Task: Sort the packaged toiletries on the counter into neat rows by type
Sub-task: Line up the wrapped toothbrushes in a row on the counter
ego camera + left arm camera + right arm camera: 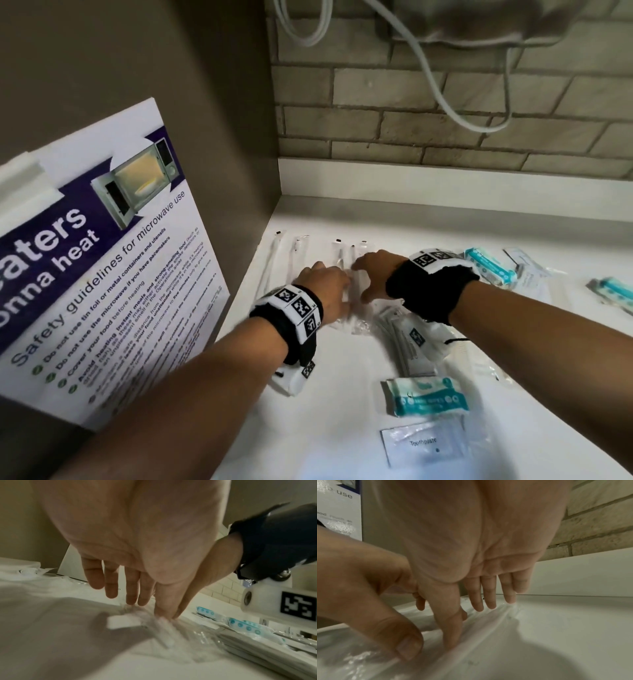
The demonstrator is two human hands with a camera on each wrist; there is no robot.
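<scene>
Both flat-fingered grips, left hand and right hand, press clear packets beyond a "Toothpaste" sachet.

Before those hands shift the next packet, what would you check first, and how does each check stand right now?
1. Left hand flat on the clear-wrapped toothbrush packets: ok, fingers straight.
2. Right hand also pressing them: ok, fingertips touch the wrap.
3. Toothbrush row by the wall panel even: not ok, the packets under the hands overlap.
4. Teal packets grouped: not ok, scattered over the counter.
5. Toothpaste sachet in a row: not ok, lies alone.
6. Any wrap torn: cannot tell, blurred.
</scene>
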